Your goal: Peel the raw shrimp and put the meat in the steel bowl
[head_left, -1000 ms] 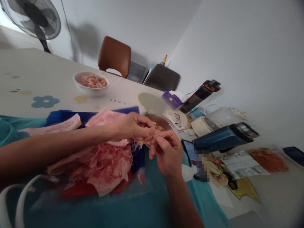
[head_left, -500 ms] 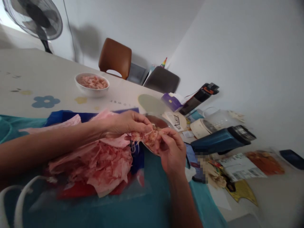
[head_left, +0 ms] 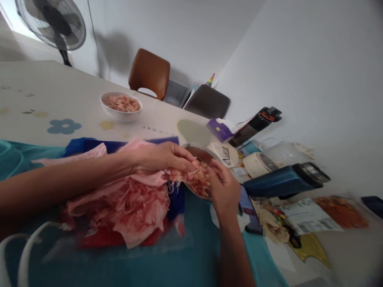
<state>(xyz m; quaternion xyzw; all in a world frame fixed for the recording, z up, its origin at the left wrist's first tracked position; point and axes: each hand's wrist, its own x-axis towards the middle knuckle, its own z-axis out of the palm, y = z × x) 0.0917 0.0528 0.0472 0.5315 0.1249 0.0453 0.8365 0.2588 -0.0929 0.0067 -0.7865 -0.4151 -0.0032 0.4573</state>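
Both hands meet over a metal bowl point(head_left: 200, 151) that sits on the table right in front of the person. The left hand point(head_left: 163, 157) has its fingers brought together, pinching a pink piece point(head_left: 183, 175) of something. It's blurry, could be shrimp. The piece hangs just over the near rim of the bowl, above more of the same orange-pink stuff inside.

The right hand point(head_left: 226, 187) comes in from the other side with its fingers curled toward that same piece. Its back faces the camera, so I can't tell if it's actually gripping or just touching.

Under the left forearm there's a big crumpled pink pile point(head_left: 125, 203) (thin sheets or scraps, hard to say) lying on a teal cloth point(head_left: 194, 255).

Further back on the table is a white bowl point(head_left: 121, 108) with pink bits in it, well apart from the hands. To the right of the right hand lie a phone point(head_left: 247, 207) and a dark blue flask point(head_left: 284, 181) on its side, with papers and clutter around them. A fan point(head_left: 50, 24) and a brown chair point(head_left: 149, 73) stand behind the table.
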